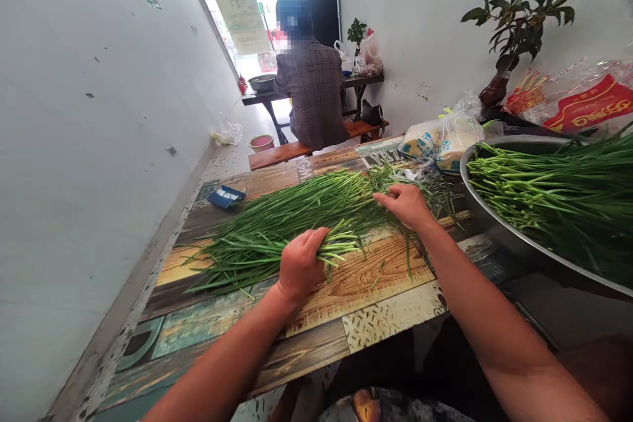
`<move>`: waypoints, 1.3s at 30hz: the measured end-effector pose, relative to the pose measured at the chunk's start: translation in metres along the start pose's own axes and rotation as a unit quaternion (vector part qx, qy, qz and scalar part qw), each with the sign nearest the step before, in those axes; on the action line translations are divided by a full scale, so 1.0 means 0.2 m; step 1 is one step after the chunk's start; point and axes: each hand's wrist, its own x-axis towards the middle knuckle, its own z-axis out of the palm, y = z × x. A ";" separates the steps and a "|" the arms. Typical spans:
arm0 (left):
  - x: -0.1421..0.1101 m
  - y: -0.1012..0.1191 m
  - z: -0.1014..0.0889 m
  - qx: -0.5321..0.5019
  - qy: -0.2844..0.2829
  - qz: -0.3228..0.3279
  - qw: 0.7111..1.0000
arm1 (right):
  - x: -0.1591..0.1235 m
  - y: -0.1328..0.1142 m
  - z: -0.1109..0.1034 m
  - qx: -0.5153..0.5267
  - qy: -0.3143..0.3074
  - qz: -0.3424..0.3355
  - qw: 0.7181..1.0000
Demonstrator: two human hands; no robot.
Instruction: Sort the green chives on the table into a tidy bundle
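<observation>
Head view: looking down on a table (pixel 395 316) printed with wood-look patches, spread out leftward from a wide metal bowl (pixel 509 234).
Left hand (pixel 301 264): well left of the bowl, clamped with closed fingers around a bunch of green stalks (pixel 341 244), with pale ends poking out on the bowl's side and leaves trailing away from it.
Right hand (pixel 406 206): nearer the bowl, to the left of its rim, with fingers curled in and thumb drawn against them; impossible to tell whether pinching anything.
Pile of greens (pixel 291 204): laid flat left of the bowl, leaf tips pointing away from it.
Loose green bits (pixel 442 194): scattered just beside the bowl, on its left.
Heaped stalks (pixel 558 184): filling the bowl, pale ends to the left.
Plastic bags (pixel 455 142): printed in blue, set just beyond the bowl's left edge.
Potted plant (pixel 519 26): standing behind the bowl, near a red packet (pixel 588 105).
Blue box (pixel 226 196): resting far left of the bowl.
Person (pixel 314 89): seated on a bench (pixel 279 155) far beyond the bowl and to its left, turned away, dressed in a dark checked jacket.
</observation>
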 end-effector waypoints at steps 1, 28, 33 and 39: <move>0.00 0.00 0.00 -0.002 -0.002 -0.004 1.000 | 0.01 0.02 0.01 -0.062 0.019 -0.027 0.998; 0.00 0.00 0.01 -0.143 0.103 -0.083 0.981 | -0.08 -0.12 0.06 0.402 -0.254 -0.001 0.880; 0.02 0.01 0.02 -0.189 0.024 -0.094 0.977 | -0.09 -0.14 0.08 0.406 -0.220 0.002 0.887; 0.03 -0.01 0.03 -0.244 0.006 -0.178 0.953 | -0.11 -0.17 0.14 0.424 -0.155 0.043 0.891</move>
